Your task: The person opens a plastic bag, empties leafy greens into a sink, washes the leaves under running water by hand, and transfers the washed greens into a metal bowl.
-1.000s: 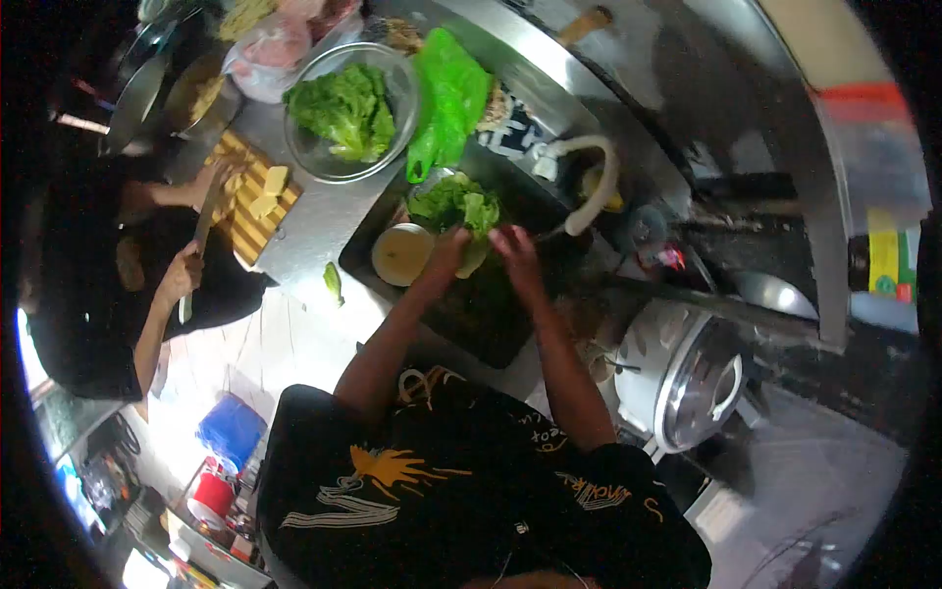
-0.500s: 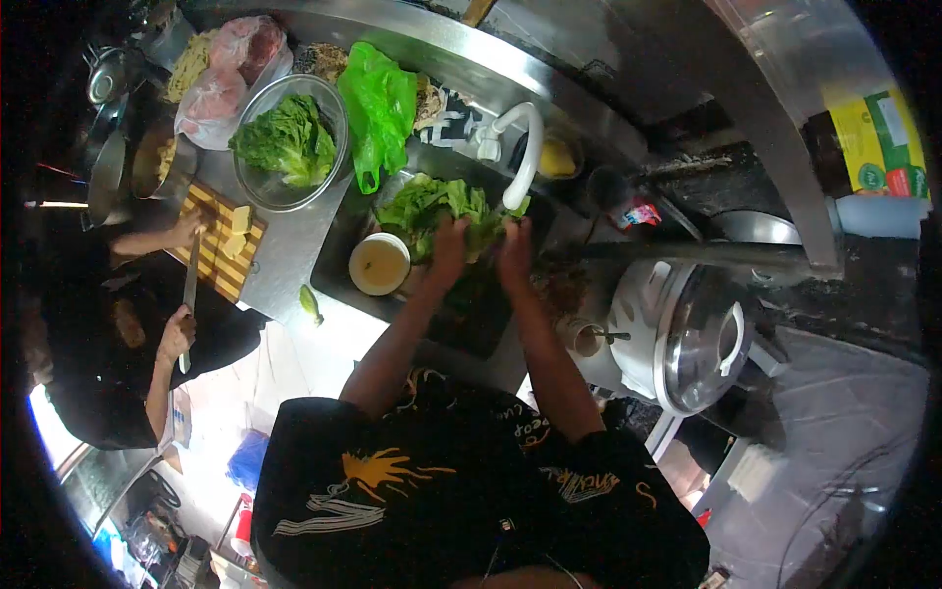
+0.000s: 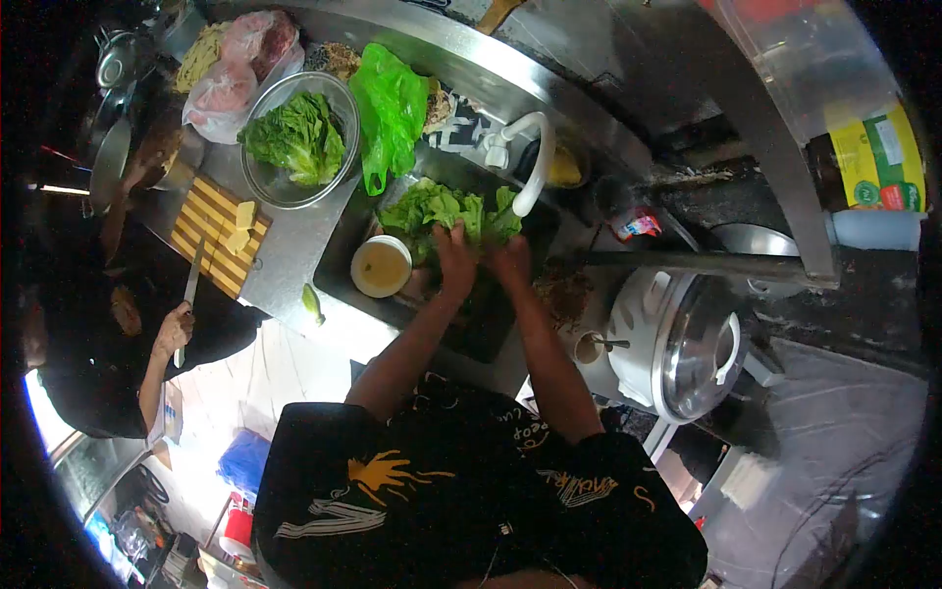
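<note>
Leafy green lettuce [image 3: 437,204] lies in the dark sink [image 3: 339,240], below the white curved faucet [image 3: 535,167]. My left hand [image 3: 454,257] has its fingers bent around the lettuce leaves. On the right, my right hand [image 3: 509,263] is at the leaves under the faucet's spout; its fingers are blurred and partly hidden. A round bowl of cloudy liquid [image 3: 382,266] stands in the sink left of my left hand. Behind the sink lies a bright green plastic bag [image 3: 388,113], beside a clear bowl [image 3: 252,182] holding more lettuce [image 3: 294,140].
At the left, a co-worker's hand [image 3: 175,331] holds a knife [image 3: 193,280] over a striped cutting board [image 3: 211,226] with yellow pieces [image 3: 243,216]. A loose leaf [image 3: 312,303] lies on the counter's edge. A white lidded cooker [image 3: 643,334] stands at the right.
The view has shifted, putting the sink further left. My hands have moved with the lettuce toward the faucet. The co-worker's other hand has left the cutting board and reached toward the pots.
</note>
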A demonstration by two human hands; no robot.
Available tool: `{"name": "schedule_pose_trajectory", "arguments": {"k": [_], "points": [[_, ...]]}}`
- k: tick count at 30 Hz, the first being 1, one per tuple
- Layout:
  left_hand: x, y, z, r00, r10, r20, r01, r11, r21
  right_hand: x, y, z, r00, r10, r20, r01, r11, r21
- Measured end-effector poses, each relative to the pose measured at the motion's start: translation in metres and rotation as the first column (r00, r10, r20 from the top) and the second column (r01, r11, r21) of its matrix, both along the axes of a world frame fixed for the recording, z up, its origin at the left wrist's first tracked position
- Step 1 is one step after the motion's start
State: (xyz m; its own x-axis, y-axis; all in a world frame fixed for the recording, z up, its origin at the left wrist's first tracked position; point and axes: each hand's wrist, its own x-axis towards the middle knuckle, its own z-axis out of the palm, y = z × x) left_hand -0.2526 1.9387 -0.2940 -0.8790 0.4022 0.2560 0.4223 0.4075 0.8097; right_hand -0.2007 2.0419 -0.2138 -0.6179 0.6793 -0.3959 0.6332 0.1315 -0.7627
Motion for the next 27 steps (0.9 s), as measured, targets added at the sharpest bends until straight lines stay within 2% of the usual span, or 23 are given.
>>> {"name": "schedule_pose_trajectory", "arguments": {"k": [1, 3, 4, 5, 6, 7, 8, 9, 10, 11, 12, 13, 14, 15, 17, 19, 20, 21, 22, 23, 24, 26, 27], "points": [[0.0, -0.004, 0.003, 0.999, 0.032, -0.022, -0.033, 0.999, -0.034, 0.002, -0.001, -0.001, 0.988, -0.096, -0.119, 0.078, 0.986, -0.15], [-0.007, -0.014, 0.003, 0.992, 0.101, -0.072, -0.108, 0.989, -0.099, 0.003, -0.008, 0.002, 0.899, -0.319, -0.299, 0.159, 0.876, -0.456], [-0.014, -0.015, 0.002, 0.967, 0.147, 0.206, -0.175, 0.977, 0.125, 0.004, -0.015, 0.002, 0.888, -0.267, -0.375, 0.113, 0.916, -0.385], [-0.026, -0.015, 0.01, 0.874, 0.117, 0.471, -0.29, 0.904, 0.315, 0.007, -0.022, -0.001, 0.871, -0.21, -0.444, 0.07, 0.948, -0.311], [-0.039, -0.017, 0.019, 0.726, 0.017, 0.687, -0.441, 0.779, 0.446, 0.006, -0.025, 0.002, 0.845, -0.271, -0.46, 0.085, 0.919, -0.385], [-0.054, -0.019, 0.029, 0.546, -0.14, 0.826, -0.605, 0.616, 0.504, 0.004, -0.028, 0.005, 0.817, -0.334, -0.471, 0.098, 0.884, -0.457], [-0.064, -0.022, 0.03, 0.359, -0.334, 0.872, -0.761, 0.435, 0.48, 0.002, -0.029, 0.009, 0.772, -0.503, -0.388, 0.153, 0.74, -0.655], [-0.071, -0.028, 0.032, 0.194, -0.541, 0.818, -0.889, 0.256, 0.38, -0.004, -0.033, 0.02, 0.72, -0.642, -0.265, 0.189, 0.548, -0.815], [-0.076, -0.035, 0.035, 0.211, -0.508, 0.835, -0.878, 0.277, 0.39, -0.001, -0.035, 0.0, 0.811, -0.465, -0.355, 0.11, 0.717, -0.688], [-0.079, -0.043, 0.034, 0.231, -0.475, 0.849, -0.868, 0.294, 0.4, 0.013, -0.033, -0.052, 0.873, -0.259, -0.414, -0.002, 0.846, -0.534], [-0.083, -0.051, 0.029, 0.252, -0.439, 0.862, -0.858, 0.311, 0.409, 0.01, -0.036, -0.061, 0.899, -0.114, -0.422, -0.088, 0.899, -0.429], [-0.086, -0.062, 0.022, 0.207, -0.405, 0.891, -0.847, 0.382, 0.37, 0.006, -0.04, -0.068, 0.907, 0.028, -0.42, -0.174, 0.933, -0.315], [-0.088, -0.074, 0.012, 0.157, -0.369, 0.916, -0.829, 0.455, 0.326, -0.006, -0.054, -0.036, 0.912, 0.086, -0.401, -0.207, 0.94, -0.271], [-0.086, -0.082, -0.001, 0.106, -0.329, 0.938, -0.803, 0.528, 0.276, -0.022, -0.066, -0.014, 0.91, 0.124, -0.395, -0.242, 0.934, -0.262], [-0.072, -0.091, -0.051, 0.284, -0.372, 0.884, -0.692, 0.559, 0.457, -0.071, -0.085, 0.026, 0.896, 0.183, -0.405, -0.312, 0.907, -0.281], [-0.061, -0.104, -0.045, 0.449, -0.286, 0.847, -0.544, 0.664, 0.513, -0.132, -0.097, 0.07, 0.886, 0.251, -0.39, -0.373, 0.885, -0.279], [-0.052, -0.104, 0.006, 0.529, -0.184, 0.829, -0.47, 0.75, 0.466, -0.158, -0.101, 0.093, 0.888, 0.298, -0.351, -0.396, 0.883, -0.252], [-0.054, -0.103, 0.04, 0.348, -0.21, 0.913, -0.53, 0.76, 0.377, -0.185, -0.102, 0.097, 0.81, 0.347, -0.473, -0.446, 0.888, -0.112], [-0.055, -0.102, 0.072, 0.153, -0.225, 0.962, -0.58, 0.768, 0.272, -0.204, -0.098, 0.118, 0.79, 0.427, -0.441, -0.522, 0.845, -0.116], [-0.053, -0.102, 0.081, 0.34, -0.19, 0.921, -0.475, 0.811, 0.342, -0.222, -0.094, 0.117, 0.82, 0.443, -0.363, -0.538, 0.813, -0.224], [-0.049, -0.102, 0.087, 0.515, -0.167, 0.841, -0.357, 0.85, 0.388, -0.232, -0.092, 0.1, 0.827, 0.403, -0.391, -0.5, 0.847, -0.184], [-0.053, -0.102, 0.089, 0.583, -0.19, 0.79, -0.297, 0.855, 0.425, -0.227, -0.09, 0.072, 0.816, 0.338, -0.469, -0.429, 0.898, -0.1], [-0.059, -0.099, 0.087, 0.48, -0.232, 0.846, -0.357, 0.829, 0.43, -0.209, -0.088, 0.068, 0.805, 0.301, -0.511, -0.383, 0.922, -0.061]]}}
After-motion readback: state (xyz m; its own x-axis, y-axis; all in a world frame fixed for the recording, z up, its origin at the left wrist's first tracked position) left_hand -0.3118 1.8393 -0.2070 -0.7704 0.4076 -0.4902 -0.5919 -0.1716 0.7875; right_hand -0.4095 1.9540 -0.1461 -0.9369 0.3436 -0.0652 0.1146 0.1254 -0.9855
